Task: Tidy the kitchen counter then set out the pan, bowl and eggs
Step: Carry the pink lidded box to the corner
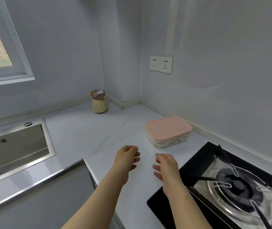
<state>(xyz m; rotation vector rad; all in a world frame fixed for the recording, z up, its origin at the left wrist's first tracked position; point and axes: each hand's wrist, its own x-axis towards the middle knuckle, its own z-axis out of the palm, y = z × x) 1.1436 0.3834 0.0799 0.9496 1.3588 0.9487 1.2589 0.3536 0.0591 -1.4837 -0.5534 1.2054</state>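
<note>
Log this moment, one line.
left hand: empty | right hand: empty, by stove | pink-lidded box: closed, on counter | jar: back corner | pan, bowl, eggs: unseen

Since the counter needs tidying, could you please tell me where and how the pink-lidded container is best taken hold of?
Probably by the clear base of the pink-lidded container, one hand on each short end, under the rim of the lid. Come from the front, where the left hand and right hand hover: the wall runs close behind it, and it sits flat.
</note>
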